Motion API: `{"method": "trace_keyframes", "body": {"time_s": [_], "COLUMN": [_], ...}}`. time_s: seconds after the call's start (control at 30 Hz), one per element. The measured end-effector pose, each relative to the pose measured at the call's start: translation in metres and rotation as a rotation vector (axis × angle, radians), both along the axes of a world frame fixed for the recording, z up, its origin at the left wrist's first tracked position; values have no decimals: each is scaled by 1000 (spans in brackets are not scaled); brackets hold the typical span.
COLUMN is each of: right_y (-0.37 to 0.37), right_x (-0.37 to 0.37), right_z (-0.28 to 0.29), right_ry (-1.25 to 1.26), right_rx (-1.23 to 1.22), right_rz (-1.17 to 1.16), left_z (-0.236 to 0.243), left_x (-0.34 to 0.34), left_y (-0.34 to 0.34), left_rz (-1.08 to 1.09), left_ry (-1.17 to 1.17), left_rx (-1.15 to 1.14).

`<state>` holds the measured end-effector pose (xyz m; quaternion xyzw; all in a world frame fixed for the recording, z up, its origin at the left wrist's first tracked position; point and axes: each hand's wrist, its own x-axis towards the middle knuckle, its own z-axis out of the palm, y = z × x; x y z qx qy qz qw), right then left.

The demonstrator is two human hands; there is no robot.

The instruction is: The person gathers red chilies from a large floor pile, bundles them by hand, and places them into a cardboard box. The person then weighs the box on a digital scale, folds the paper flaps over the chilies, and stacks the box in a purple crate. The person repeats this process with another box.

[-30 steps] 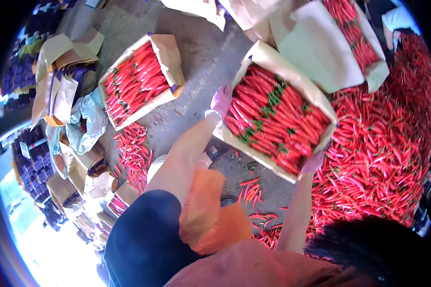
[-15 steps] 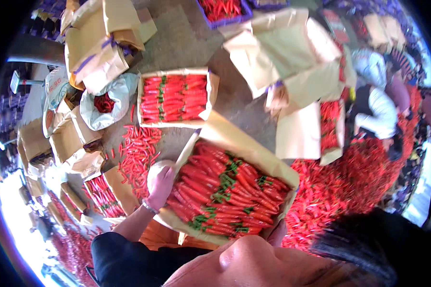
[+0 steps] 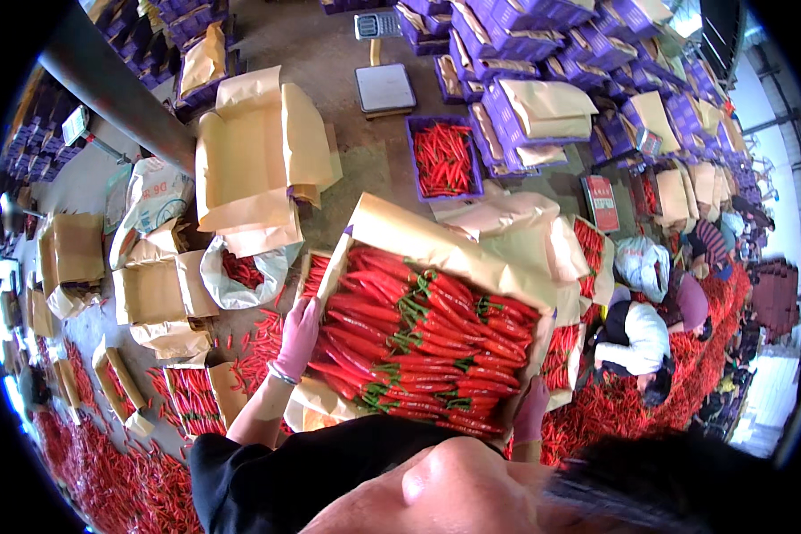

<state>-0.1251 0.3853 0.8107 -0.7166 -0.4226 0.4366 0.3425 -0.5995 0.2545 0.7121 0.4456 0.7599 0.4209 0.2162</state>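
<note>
I carry a paper-lined crate [image 3: 423,240] in front of my body, tilted, its far side raised. Long red chilli peppers [image 3: 374,316] fill it in rows, with green stems bunched between the rows. My left hand [image 3: 297,343], in a pink glove, grips the crate's left side. On its right side my right hand [image 3: 531,411], also gloved in pink, is closed round the lower edge; its fingers are partly hidden. Beneath the crate, more boxes of chillies show only in part.
Loose chillies [image 3: 258,356] lie on the floor at left, and a large chilli heap [image 3: 587,427] spreads at right beside crouching people [image 3: 641,338]. Ahead stand a platform scale [image 3: 385,87], a purple crate [image 3: 445,194] of chillies and stacked purple crates [image 3: 529,40]. A pillar [image 3: 116,84] slants at far left.
The view has swung up and forward, bringing the scale and stacked purple crates into sight. Both hands still hold the crate, which now covers much of the filled box that stood beyond it.
</note>
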Motion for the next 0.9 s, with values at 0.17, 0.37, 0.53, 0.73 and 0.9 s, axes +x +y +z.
{"method": "trace_keyframes", "body": {"time_s": [0.17,0.37,0.53,0.73,0.9], "right_y": [195,456,637,830,942], "right_x": [-92,-208,-338,-521,-626], "right_z": [-13,-52,2,-2,-170], "right_ry": [92,399,672,483,362], "right_rx": [-16,-12,154,262,165], "right_rz": [113,441,365,372,409], "left_z": [7,44,102,66,-80], "left_x": [-36,-120,-228,-394,-481], "left_y": [98,243,397,577,735], "left_rz": [140,185,455,432,813], "left_ry": [117,621,350,22,-752], "left_rx": [-128,-399,-90,50,272]}}
